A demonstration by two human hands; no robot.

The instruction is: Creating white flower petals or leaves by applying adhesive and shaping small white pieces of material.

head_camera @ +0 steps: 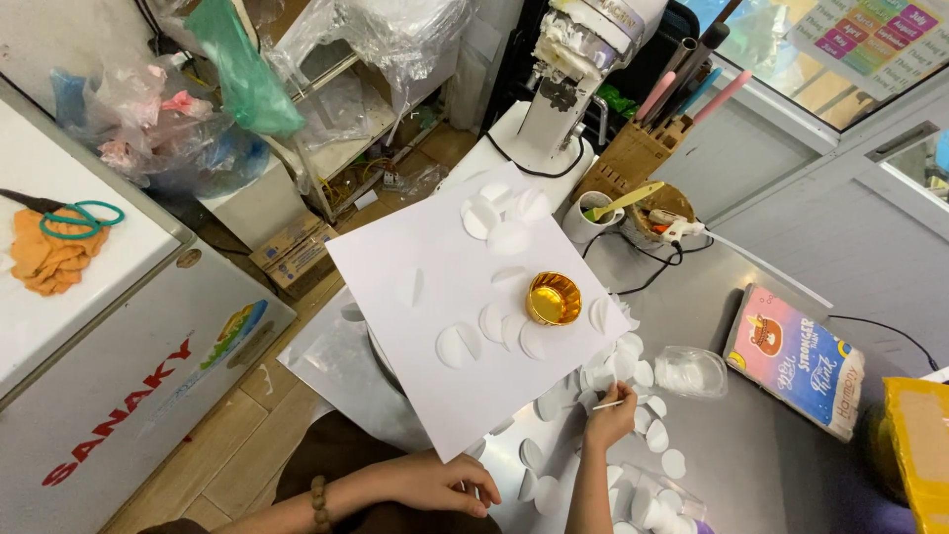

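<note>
— What packaging sits on the grey counter?
— A flat pink-and-blue printed pack point(797, 360) near its right edge, and a yellow box point(919, 445) at the right corner.
— Any signs?
— A colourful chart point(870, 35) behind the window, top right; a cardboard box point(294, 253) on the floor.

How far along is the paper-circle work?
Done: a dozen or so white circles, some folded, lie on the white sheet around a gold cup. In hand: the right hand pinches a thin white stick over the loose circles on the counter; the left hand rests at the sheet's near corner. Left: many circles remain off the sheet on the counter.
</note>
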